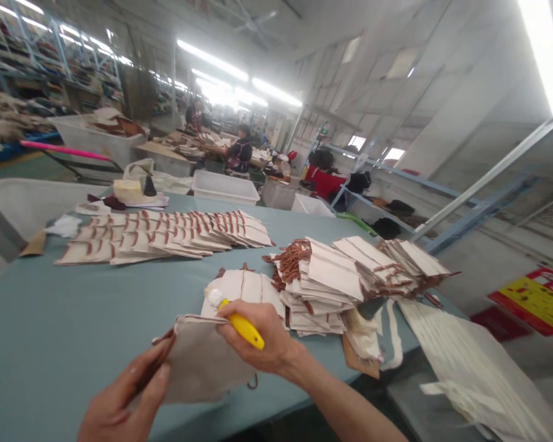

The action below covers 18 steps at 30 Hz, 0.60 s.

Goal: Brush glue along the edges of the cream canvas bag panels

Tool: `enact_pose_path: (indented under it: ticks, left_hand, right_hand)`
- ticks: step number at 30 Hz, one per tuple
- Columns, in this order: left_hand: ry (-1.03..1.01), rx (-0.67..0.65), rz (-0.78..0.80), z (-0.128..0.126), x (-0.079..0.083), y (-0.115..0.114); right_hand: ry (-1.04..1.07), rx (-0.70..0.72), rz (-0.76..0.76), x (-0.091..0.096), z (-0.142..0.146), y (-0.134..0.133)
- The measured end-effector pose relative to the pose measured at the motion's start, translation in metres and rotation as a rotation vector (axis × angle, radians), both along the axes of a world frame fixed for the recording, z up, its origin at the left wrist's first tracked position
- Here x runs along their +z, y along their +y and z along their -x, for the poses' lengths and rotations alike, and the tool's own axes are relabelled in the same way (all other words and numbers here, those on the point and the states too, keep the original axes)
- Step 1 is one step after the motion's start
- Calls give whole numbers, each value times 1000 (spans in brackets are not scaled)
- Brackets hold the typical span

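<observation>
Beige panel [207, 365] — between left fingers [155, 388]; yellow tool [243, 331] — in right fingers [252, 313]

A flat, pale piece of cloth [203, 362] is held tilted up by the left hand [129, 393], with brown showing along its left edge. A yellow tool [243, 329] with a white end is held slanted in the right hand [262, 337], the white end near the cloth's top edge.

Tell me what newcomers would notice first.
Probably the yellow tool with a white end in the right hand, beside the flat pale fabric piece in the left hand. Next, overlapping cream panels with brown edges, far left on the blue-green table, and cream fabric stacks to their right.
</observation>
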<state>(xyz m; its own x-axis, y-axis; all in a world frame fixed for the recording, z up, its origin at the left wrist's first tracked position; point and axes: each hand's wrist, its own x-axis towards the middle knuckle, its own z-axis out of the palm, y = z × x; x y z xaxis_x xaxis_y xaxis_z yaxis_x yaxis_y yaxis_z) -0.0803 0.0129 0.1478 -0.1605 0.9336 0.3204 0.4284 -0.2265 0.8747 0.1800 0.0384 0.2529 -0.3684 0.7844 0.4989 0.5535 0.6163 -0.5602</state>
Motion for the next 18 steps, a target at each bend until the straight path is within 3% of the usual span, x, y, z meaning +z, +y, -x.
enact_pose_path:
  ticks: [4, 7, 15, 18]
  left_hand:
    - [-194, -37, 107, 3, 13, 5]
    - [-229, -18, 131, 12, 16, 3]
    - [-16, 39, -75, 39, 19, 1]
    - [70, 144, -172, 38, 25, 0]
  right_hand:
    - [-71, -52, 163, 6, 14, 17]
    - [-171, -32, 185, 6, 27, 26]
    - [-345, -24, -10, 10, 57, 37]
    - [-408, -50, -87, 19, 61, 42]
